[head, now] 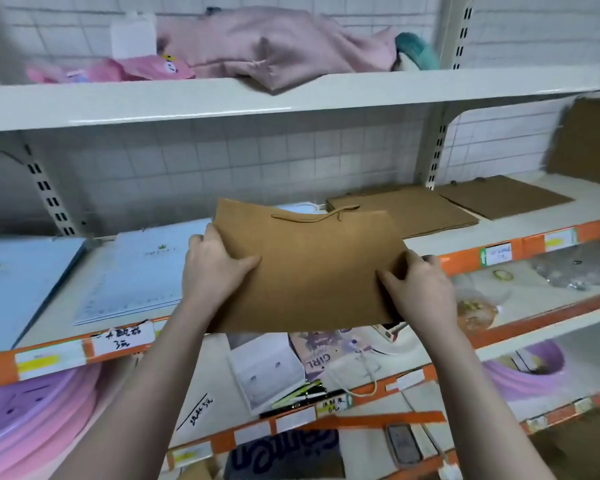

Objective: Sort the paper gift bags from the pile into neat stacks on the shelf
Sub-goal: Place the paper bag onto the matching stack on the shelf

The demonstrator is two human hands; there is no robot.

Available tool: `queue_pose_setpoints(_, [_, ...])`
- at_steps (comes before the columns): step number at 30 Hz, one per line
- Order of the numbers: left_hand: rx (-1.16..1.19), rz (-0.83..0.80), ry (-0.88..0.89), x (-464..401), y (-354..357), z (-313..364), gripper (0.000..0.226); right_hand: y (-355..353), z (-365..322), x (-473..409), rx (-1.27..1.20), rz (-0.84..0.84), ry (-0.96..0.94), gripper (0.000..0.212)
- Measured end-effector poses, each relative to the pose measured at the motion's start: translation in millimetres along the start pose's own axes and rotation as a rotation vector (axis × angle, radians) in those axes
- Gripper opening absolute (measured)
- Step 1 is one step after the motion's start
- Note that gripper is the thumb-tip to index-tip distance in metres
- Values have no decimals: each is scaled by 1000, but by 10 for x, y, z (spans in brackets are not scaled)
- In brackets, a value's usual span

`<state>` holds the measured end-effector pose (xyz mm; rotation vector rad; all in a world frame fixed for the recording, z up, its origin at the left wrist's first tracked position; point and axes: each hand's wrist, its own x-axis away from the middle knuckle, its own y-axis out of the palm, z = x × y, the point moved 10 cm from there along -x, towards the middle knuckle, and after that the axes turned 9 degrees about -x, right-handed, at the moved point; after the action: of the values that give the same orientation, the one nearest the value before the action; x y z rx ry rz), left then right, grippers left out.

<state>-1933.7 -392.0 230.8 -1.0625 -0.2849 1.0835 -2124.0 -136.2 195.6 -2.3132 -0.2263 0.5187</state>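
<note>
Shelf (465, 252) front, brown bag (312, 268) between left hand (215, 268), right hand (420, 289)

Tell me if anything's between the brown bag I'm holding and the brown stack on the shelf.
Nothing visible blocks it. The brown bag, held by the left hand and right hand, hangs in front of the shelf; the brown stack lies just behind it to the right, its top bare.
</note>
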Motion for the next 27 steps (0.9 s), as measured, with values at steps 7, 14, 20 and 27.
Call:
queue_pose_setpoints(7, [9, -51, 18, -604, 779, 827, 73, -68, 565, -1080, 59, -3, 23, 43])
queue_pose_setpoints(14, [9, -60, 6, -842, 1392, 1631, 76, -179, 1202, -1977, 51, -37, -5, 40])
queue_pose_setpoints(20, [15, -1, -29, -751, 2137, 2617, 72, -525, 2095, -2867, 19, -69, -73, 35])
queue_pose_setpoints(27, [37, 8, -210, -421, 3034, 3772, 64, -1080, 3174, -3830, 21, -176, -133, 47])
